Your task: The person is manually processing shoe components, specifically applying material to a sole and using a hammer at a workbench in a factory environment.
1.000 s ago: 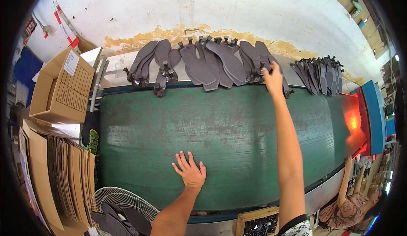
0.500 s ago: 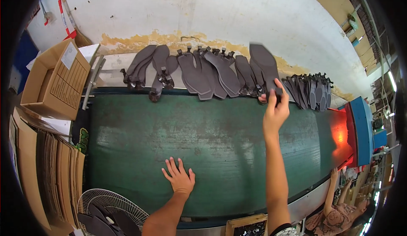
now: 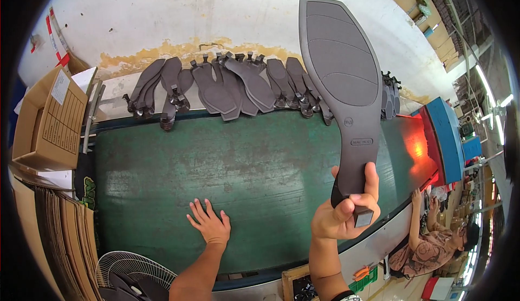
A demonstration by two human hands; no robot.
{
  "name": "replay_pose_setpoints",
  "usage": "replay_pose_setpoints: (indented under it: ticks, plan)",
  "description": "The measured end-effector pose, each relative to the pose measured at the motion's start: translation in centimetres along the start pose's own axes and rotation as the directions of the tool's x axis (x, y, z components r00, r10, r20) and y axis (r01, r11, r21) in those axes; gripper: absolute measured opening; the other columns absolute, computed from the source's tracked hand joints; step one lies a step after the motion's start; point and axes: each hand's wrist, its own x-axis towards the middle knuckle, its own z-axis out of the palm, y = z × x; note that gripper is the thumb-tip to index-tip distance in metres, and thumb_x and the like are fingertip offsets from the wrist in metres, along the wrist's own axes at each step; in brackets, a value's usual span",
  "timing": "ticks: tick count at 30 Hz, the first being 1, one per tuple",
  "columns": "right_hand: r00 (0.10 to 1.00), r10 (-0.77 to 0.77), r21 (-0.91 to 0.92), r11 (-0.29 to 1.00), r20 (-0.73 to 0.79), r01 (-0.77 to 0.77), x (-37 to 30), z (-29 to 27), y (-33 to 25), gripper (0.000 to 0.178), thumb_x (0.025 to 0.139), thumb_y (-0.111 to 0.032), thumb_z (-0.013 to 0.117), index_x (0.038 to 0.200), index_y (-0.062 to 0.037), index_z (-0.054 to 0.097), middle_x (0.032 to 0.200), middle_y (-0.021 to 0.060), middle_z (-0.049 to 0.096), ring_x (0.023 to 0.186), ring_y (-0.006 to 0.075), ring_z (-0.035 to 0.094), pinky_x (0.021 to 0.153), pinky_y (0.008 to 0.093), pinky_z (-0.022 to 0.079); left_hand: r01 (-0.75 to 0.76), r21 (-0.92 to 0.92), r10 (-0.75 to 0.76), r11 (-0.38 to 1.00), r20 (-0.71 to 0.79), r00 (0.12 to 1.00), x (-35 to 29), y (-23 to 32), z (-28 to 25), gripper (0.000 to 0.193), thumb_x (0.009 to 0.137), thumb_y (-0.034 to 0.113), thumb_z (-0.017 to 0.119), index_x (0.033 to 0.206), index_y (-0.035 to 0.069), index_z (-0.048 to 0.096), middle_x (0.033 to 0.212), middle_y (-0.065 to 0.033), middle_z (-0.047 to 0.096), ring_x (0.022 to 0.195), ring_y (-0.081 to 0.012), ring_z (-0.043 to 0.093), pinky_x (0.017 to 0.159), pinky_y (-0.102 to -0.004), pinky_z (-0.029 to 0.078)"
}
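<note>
My right hand (image 3: 330, 221) grips a dark grey shoe sole (image 3: 344, 57) by its block heel. The sole stands upright close to me, its ridged underside in sight and its squared toe pointing up. My left hand (image 3: 210, 226) lies with fingers spread on the green conveyor belt (image 3: 173, 160) and holds nothing. Along the belt's far side rests a row of similar heeled soles (image 3: 214, 87), several of them overlapping. More soles (image 3: 389, 98) show at the right, partly hidden behind the held one.
An orange glow lights the belt by a blue machine housing (image 3: 445, 133). At left stand an open cardboard box (image 3: 62, 133) and flattened cardboard (image 3: 65, 230). A fan (image 3: 135, 274) and a wooden tray (image 3: 287, 282) sit near me. A co-worker (image 3: 433, 247) is at right.
My right hand has brought the sole up from the far row toward me, so it looks much larger. My left hand stays spread on the belt. The view has shifted slightly.
</note>
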Motion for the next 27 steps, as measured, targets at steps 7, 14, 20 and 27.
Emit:
replay_pose_setpoints:
  ticks: [7, 14, 20, 27]
  plan:
    - [1.000, -0.026, 0.009, 1.000, -0.004, 0.026, -0.1, -0.8, -0.6, 0.034, 0.102, -0.030, 0.059, 0.102, -0.0014, 0.041, 0.136, 0.0310, 0.050, 0.094, 0.0407, 0.070, 0.077, 0.0425, 0.064, 0.002, 0.008, -0.002, 1.000, 0.002, 1.000, 0.0, -0.2, -0.1, 0.065, 0.092, 0.029, 0.052, 0.147, -0.002, 0.037, 0.161, -0.0249, 0.020, 0.152, -0.0429, 0.011, 0.118, -0.0638, 0.006]
    - [0.995, 0.100, 0.097, 0.990, 0.011, -0.100, 1.0, 0.5, 1.6, 0.032, 0.102, -0.030, 0.060, 0.104, -0.0013, 0.045, 0.138, 0.0328, 0.050, 0.103, 0.0403, 0.066, 0.081, 0.0461, 0.063, -0.021, 0.004, 0.021, 1.000, -0.017, 1.000, 0.1, -0.2, -0.1, 0.065, 0.092, 0.029, 0.052, 0.147, -0.003, 0.037, 0.161, -0.0249, 0.021, 0.152, -0.0430, 0.012, 0.118, -0.0638, 0.007]
    - [0.957, 0.278, 0.271, 0.930, -0.083, -0.247, 6.3, 4.2, 6.0, 0.024, 0.107, -0.017, 0.049, 0.120, 0.0039, 0.050, 0.132, 0.0177, 0.059, 0.102, 0.0164, 0.062, 0.092, 0.0344, 0.054, -0.004, 0.021, 0.004, 1.000, -0.008, 1.000, 0.3, -0.4, -0.3, 0.064, 0.093, 0.029, 0.051, 0.147, -0.003, 0.038, 0.161, -0.0250, 0.022, 0.151, -0.0430, 0.012, 0.118, -0.0639, 0.007]
    - [0.866, 0.441, -0.013, 0.892, 0.236, -0.451, 6.2, 9.6, 20.2, 0.030, 0.103, -0.026, 0.058, 0.122, -0.0034, 0.062, 0.120, 0.0178, 0.064, 0.101, 0.0227, 0.062, 0.090, 0.0337, 0.049, -0.033, 0.039, 0.033, 0.999, -0.012, 0.999, -0.1, -0.4, 0.0, 0.064, 0.094, 0.029, 0.051, 0.147, -0.003, 0.037, 0.161, -0.0258, 0.021, 0.152, -0.0427, 0.012, 0.118, -0.0630, 0.006]
